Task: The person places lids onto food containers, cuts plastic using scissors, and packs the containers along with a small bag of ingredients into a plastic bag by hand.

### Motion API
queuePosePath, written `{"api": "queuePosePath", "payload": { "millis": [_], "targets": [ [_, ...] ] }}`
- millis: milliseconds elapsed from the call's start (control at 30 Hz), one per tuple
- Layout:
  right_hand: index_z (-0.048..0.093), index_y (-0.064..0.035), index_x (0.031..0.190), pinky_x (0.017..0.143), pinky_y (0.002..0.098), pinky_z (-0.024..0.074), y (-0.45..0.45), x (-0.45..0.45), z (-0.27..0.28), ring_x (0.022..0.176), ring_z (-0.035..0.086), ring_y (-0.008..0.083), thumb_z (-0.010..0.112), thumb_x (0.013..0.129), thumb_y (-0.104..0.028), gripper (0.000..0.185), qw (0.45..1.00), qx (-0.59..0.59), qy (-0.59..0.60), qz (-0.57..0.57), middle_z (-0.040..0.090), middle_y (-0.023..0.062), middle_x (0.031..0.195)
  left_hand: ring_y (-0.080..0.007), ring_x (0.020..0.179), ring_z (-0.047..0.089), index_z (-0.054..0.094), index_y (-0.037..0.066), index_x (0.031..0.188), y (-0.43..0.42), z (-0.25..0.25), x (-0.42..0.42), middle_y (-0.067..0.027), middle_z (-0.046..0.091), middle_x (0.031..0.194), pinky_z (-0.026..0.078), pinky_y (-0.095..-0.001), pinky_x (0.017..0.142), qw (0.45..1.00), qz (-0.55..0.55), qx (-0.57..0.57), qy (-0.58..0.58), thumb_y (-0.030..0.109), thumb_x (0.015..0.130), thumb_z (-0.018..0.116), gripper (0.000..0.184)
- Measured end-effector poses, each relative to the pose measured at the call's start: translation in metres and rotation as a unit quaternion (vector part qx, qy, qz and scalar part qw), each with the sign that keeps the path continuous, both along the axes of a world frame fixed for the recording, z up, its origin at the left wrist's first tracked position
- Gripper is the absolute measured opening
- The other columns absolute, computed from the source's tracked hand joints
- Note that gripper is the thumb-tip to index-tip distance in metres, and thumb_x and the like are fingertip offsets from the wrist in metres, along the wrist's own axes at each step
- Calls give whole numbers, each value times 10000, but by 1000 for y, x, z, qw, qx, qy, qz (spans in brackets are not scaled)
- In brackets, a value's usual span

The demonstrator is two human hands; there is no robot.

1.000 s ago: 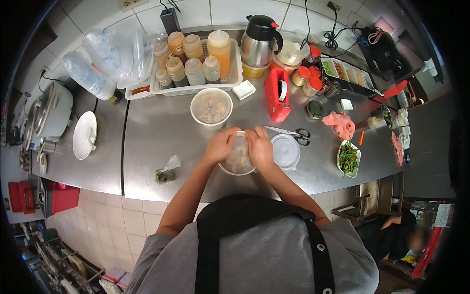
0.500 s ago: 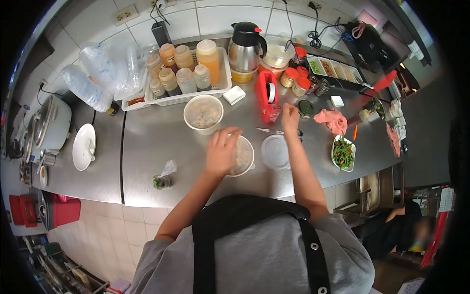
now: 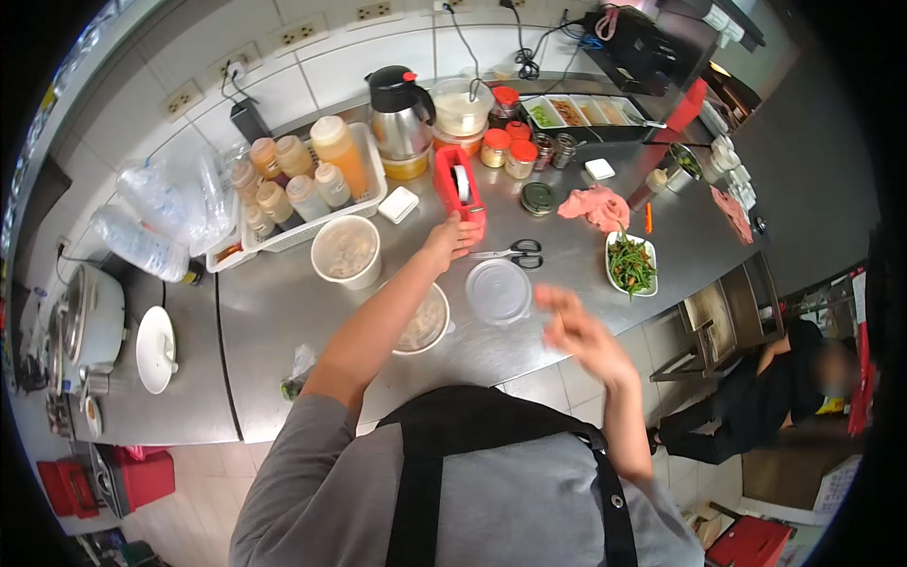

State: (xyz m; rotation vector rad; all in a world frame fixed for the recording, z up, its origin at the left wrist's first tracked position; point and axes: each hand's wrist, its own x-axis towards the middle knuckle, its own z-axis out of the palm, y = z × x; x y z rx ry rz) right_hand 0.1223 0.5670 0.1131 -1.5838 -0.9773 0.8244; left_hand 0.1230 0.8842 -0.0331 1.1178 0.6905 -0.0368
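My left hand [image 3: 452, 241] reaches across the counter with fingers stretched out at the front end of a red tape dispenser [image 3: 475, 215], seemingly touching it. Under that forearm, partly hidden, stands a white tub [image 3: 430, 326] of pale food in liquid. A second similar tub [image 3: 347, 251] is behind it to the left. Blurred by motion, my right hand [image 3: 581, 331] hangs in the air right of a round translucent lid [image 3: 499, 292]; whether it holds anything is unclear. Black-handled scissors [image 3: 520, 251] lie between the dispenser and the lid.
Sauce bottles fill a white basket [image 3: 378, 194] at the back left. A steel jug [image 3: 399, 128] and red-lidded jars [image 3: 520, 159] stand behind the dispenser. To the right are a pink cloth [image 3: 597, 206] and a dish of green vegetables [image 3: 631, 265]. Another person [image 3: 756, 397] is at far right.
My left hand has gone from the near tub forward to the tape dispenser. My right hand has drawn back from beside the dispenser to right of the lid. The view has shifted.
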Motion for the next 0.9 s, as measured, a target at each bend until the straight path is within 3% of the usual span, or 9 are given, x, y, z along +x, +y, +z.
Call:
{"api": "queuePosePath", "payload": {
  "millis": [133,233,333,433,500,567,633,733,900],
  "targets": [
    [587,-57,713,997,395,395,-116,-55,13,1237,494,281,704,767,-45,129,984,-41,161,69,550,161,1290,-172,1156,538,606,79,1220,4,3,20,-45,620,1245,341,-399,1007,997,-46,45,48,660,909,437,680],
    [572,-50,734,944,354,422,-158,-77,-8,1085,566,222,646,801,-25,103,971,-95,216,32,617,156,1178,-247,820,679,714,71,957,-6,-5,30,-52,720,965,513,-397,773,983,28,181,31,558,876,587,509],
    [560,-52,770,914,322,427,-163,-78,-24,1012,577,176,639,839,-58,105,956,-89,277,-35,656,126,1097,-310,697,680,718,53,862,1,-21,39,-102,722,871,524,-424,653,898,-3,433,73,448,819,694,398],
    [557,-56,798,878,302,436,-156,-71,-26,984,586,156,647,870,-102,124,962,-116,245,-37,672,92,1051,-341,753,677,713,33,831,-8,-16,26,-181,703,906,506,-450,669,812,-40,562,155,412,779,725,382],
    [546,-55,759,828,293,447,-152,-64,-27,948,592,143,642,905,-167,208,966,-117,221,-64,684,81,984,-276,746,687,691,28,810,-13,23,16,-149,703,830,517,-392,664,843,-20,534,58,366,793,745,343],
    [539,-55,736,808,287,447,-154,-59,-43,910,587,128,636,917,-186,244,968,-105,207,-94,687,89,955,-201,755,671,623,37,972,-13,69,-5,-90,691,810,525,-340,688,891,93,411,-168,246,800,771,309],
    [473,-60,641,673,268,420,-146,-50,-66,708,537,99,689,882,-283,393,968,-97,145,-181,642,42,749,-147,784,633,475,62,1174,-28,153,-54,-56,657,805,515,-286,721,850,221,352,-323,114,780,791,508],
    [409,-69,570,532,286,355,-116,-20,-79,557,470,92,755,811,-380,524,965,-128,25,-226,547,1,588,-141,796,613,344,52,1294,-34,192,-135,-62,629,798,498,-266,755,815,324,375,-299,40,764,787,691],
    [404,-44,513,443,377,298,-7,25,-58,439,435,190,771,688,-563,660,900,-231,-324,-178,447,94,471,-120,713,563,321,23,1334,-20,150,-229,-44,584,785,477,-277,730,706,404,559,-157,26,798,752,688]
  ]
}}
